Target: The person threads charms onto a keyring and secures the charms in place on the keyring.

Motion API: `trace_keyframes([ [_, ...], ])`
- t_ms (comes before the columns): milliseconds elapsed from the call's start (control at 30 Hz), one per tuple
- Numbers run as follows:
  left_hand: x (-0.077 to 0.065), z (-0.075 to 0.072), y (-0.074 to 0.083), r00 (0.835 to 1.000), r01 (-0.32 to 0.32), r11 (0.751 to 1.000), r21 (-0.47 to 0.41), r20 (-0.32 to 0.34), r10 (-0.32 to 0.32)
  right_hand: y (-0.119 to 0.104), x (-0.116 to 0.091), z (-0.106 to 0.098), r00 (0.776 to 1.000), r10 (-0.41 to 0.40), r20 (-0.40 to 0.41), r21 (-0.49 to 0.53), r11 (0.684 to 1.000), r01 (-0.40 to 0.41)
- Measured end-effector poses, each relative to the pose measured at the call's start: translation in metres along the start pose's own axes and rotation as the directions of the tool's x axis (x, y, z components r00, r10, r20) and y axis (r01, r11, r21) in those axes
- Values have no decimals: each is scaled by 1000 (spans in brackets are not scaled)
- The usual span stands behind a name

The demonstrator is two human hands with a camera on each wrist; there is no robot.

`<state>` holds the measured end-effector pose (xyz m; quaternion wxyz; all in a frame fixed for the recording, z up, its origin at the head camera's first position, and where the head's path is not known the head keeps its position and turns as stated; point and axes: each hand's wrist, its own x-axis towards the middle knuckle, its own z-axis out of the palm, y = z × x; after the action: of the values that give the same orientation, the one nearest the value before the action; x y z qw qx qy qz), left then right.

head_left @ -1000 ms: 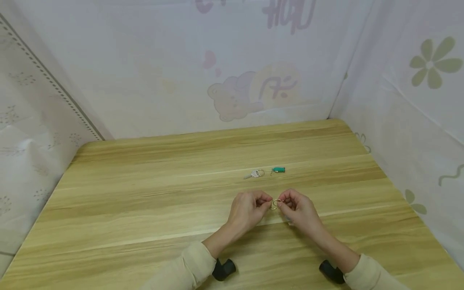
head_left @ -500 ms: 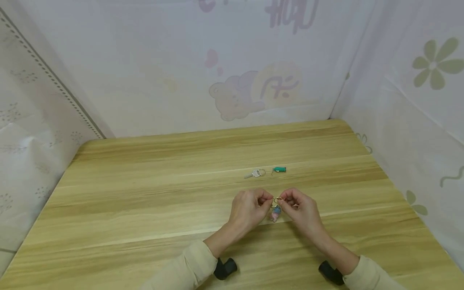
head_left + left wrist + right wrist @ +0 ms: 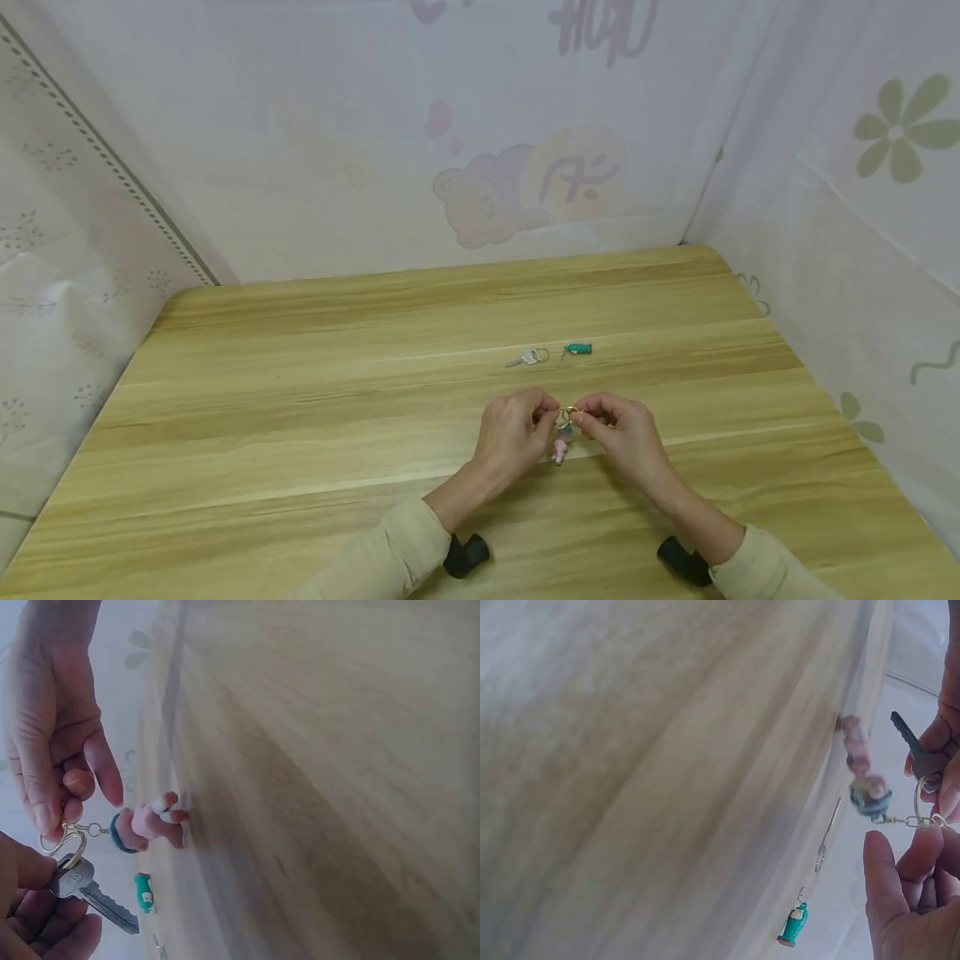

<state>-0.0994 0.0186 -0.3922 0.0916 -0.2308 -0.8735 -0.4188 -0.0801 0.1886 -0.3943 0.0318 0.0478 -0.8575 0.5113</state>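
Over the front half of the table, my left hand point(image 3: 512, 429) and right hand point(image 3: 625, 437) meet fingertip to fingertip at gold rings point(image 3: 567, 416). The left thumb and fingers pinch a silver key point(image 3: 96, 898) at its head, where a gold key ring point(image 3: 73, 851) passes through. With thumb and fingertips the right hand holds the gold clasp point(image 3: 54, 841) of a keychain, which overlaps the key's ring. From its short chain point(image 3: 911, 820) dangles a small figurine point(image 3: 560, 451), pink with a blue-green top.
Beyond the hands, a second silver key point(image 3: 528, 357) with its ring lies on the wooden table point(image 3: 300, 375). Right beside it is a small green figurine charm point(image 3: 578, 349). Patterned white cloth point(image 3: 337, 167) stands behind and along the sides.
The figurine has swung out from under my right hand to the left and now hangs below the rings. Both hands keep nearly the same place, the rings still between them.
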Motion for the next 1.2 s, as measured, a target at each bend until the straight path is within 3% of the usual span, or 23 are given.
trace_keyframes([
  [267,-1,1,-3,1000,5,1000,-9,-15,-5,-4,0,0,995,89,53,85,992,-94],
  [533,-1,0,-4,998,-47,999,11,-31,48,-12,3,0,967,221,126,235,940,-246],
  [833,-1,-2,-1,984,-140,990,37,-104,143,-16,4,-3,955,246,168,340,895,-290],
  [1200,0,-1,-1,977,-163,986,46,-131,168,-20,6,-2,938,300,175,404,847,-346],
])
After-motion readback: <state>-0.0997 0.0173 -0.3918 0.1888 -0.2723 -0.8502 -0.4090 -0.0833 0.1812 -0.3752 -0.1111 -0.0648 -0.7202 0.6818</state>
